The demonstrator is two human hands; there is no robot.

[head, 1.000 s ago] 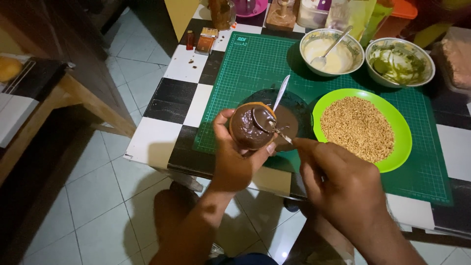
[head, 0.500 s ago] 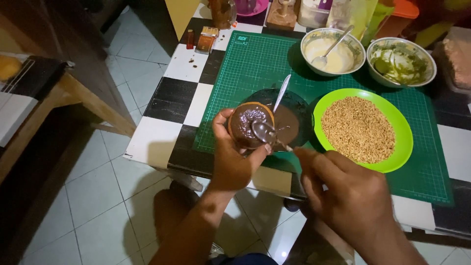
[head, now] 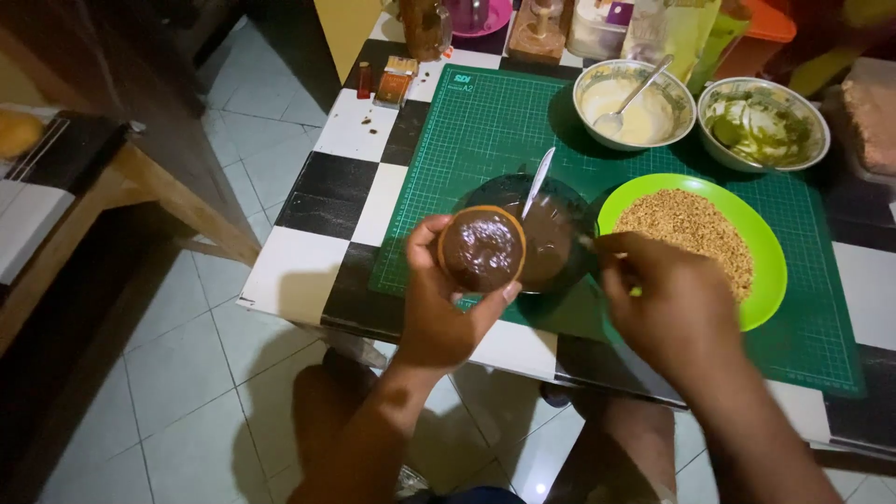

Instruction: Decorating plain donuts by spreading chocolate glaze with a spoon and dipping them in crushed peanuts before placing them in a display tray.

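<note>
Chocolate glaze covered the top of the round doughnut that your left hand gripped by its rim, fingers curled under and thumb along the side, lifted above the near edge of the green cutting mat. It hung partly over the dark bowl of chocolate, but its left side sat past the bowl's rim. The glaze looked wet, so I judged that any tilt could have sent a drip onto the mat or onto the black-and-white checked tabletop below. Your thumb lay close to the coated face and could easily have smeared it.

A pale utensil handle leaned out of that bowl just behind the doughnut; a nudge from the doughnut might have tipped it out.

Your right hand was closed on something thin over the bowl's right rim, though I could not tell what. It hovered touching the edge of the lime-green plate of crumbs, and a careless sweep there could have scattered crumbs or shoved the plate.
</note>
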